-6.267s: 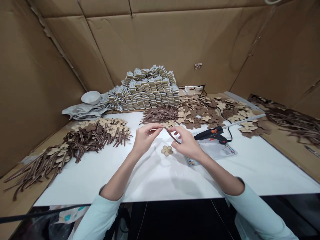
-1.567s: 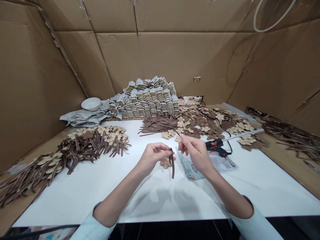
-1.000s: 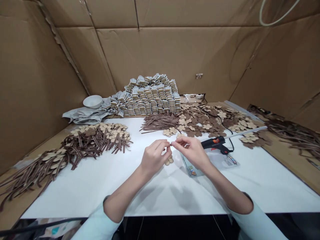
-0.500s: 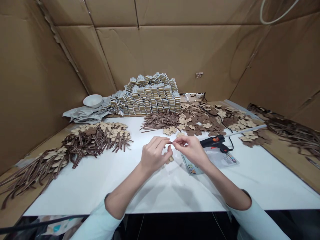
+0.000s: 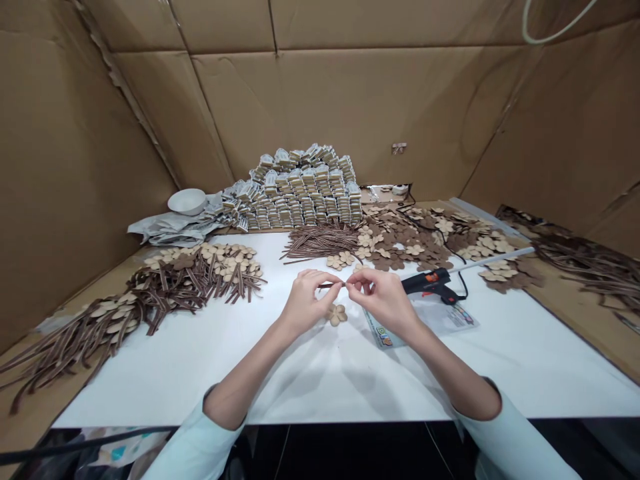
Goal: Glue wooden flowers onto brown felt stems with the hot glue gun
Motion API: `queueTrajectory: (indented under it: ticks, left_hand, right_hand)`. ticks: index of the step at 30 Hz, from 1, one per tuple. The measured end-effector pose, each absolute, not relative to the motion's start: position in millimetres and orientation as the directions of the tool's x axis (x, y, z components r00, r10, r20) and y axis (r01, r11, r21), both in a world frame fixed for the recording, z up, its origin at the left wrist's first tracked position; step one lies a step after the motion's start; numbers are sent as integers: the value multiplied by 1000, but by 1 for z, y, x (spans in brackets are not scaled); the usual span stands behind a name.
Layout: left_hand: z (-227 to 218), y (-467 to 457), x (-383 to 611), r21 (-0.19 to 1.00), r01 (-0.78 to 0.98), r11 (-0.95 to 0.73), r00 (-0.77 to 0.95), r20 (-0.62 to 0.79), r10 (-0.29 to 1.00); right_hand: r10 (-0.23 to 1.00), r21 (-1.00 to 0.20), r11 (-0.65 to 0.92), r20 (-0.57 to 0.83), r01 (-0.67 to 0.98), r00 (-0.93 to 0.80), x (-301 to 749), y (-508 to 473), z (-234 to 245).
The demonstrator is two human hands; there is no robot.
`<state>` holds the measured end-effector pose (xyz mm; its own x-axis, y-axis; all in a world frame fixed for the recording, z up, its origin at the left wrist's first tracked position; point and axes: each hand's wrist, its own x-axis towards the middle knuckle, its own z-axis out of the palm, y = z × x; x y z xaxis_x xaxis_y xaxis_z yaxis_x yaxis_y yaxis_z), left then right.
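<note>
My left hand (image 5: 304,303) and right hand (image 5: 383,301) pinch one skinny brown strip (image 5: 331,285) tight between the fingertips, just above the white tabletop (image 5: 150,393) — one tan flower cutout (image 5: 338,315) sits right below, one glue gun (image 5: 429,281) to the right, and one white bowl (image 5: 187,201) way back — can't see inside it.

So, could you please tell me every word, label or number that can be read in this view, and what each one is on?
"DIY": small coloured letters on the plastic packet.
Other print on that packet: too small to read.
Orange marking on the glue gun: too blurred to read.
Labels on the stacked packs: too small to read.
</note>
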<state>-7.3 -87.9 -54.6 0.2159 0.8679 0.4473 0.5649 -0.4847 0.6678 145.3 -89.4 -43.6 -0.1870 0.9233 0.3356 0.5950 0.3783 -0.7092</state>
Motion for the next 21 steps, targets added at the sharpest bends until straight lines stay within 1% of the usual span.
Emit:
queueTrajectory:
  ticks: [3, 6, 9, 13, 15, 18, 21]
  left_hand:
    - [-56, -89, -6, 766, 497, -408, 143, 391, 909]
    - [-56, -89, -6, 878, 378, -295, 81, 286, 955]
    - [-56, -88, -6, 949, 252, -191, 71, 179, 981]
    - [-57, -87, -7, 985, 139, -100, 107, 86, 991]
    - [-58, -87, -7, 988, 129, -87, 117, 72, 991]
    - [-59, -87, -8, 987, 144, -65, 134, 46, 990]
    - [-58, -88, -8, 987, 148, -54, 152, 32, 988]
  right_hand:
    - [932, -721, 350, 334, 598, -142, 145, -89, -43]
    - [945, -731, 306, 309, 610, -104, 145, -89, -42]
    - [955, -741, 288, 265, 606, -130, 144, -88, -43]
    - [941, -763, 335, 293, 553, -167, 145, -87, -46]
    - [939, -785, 342, 301, 516, -165, 145, -87, -48]
    - [947, -828, 320, 276, 460, -164, 146, -86, -49]
    - [956, -847, 293, 250, 442, -155, 146, -85, -48]
